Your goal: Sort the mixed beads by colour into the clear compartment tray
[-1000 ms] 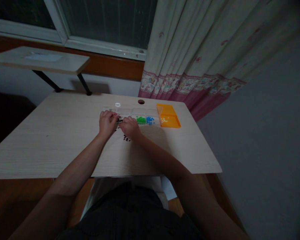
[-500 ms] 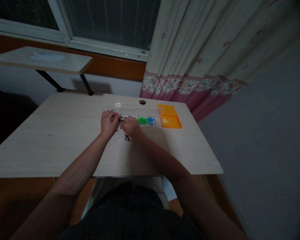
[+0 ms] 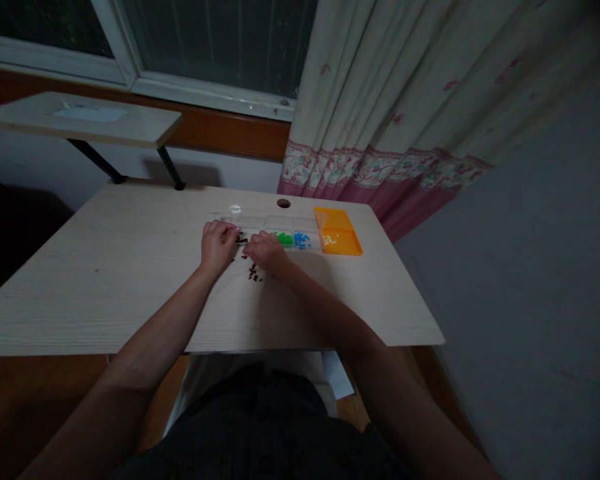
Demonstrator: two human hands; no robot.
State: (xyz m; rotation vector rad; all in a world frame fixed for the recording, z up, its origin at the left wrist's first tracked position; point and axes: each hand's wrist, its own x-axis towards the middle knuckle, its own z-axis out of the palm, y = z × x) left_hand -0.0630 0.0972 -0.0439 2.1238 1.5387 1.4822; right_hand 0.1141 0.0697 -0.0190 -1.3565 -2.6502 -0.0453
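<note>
Both my hands are close together at the far middle of the pale wooden table [image 3: 130, 280]. My left hand [image 3: 217, 244] is curled at the left end of a clear compartment box [image 3: 260, 223], fingers pinched over small dark beads. My right hand [image 3: 265, 251] is also curled, fingertips pinched next to the left hand's; what they hold is too small to name. A small scatter of dark beads [image 3: 253, 273] lies on the table just under my right hand. The box holds green beads [image 3: 283, 238] and blue beads [image 3: 301, 240].
An orange lid or tray [image 3: 337, 240] with a few pale beads lies to the right of the box. A round cable hole [image 3: 283, 203] is behind it. A second small table [image 3: 80, 120] stands at the back left under the window. A curtain [image 3: 390, 120] hangs at the right.
My right hand has shifted slightly right and nearer, uncovering more of the scattered dark beads. My left hand stays at the box's left end.
</note>
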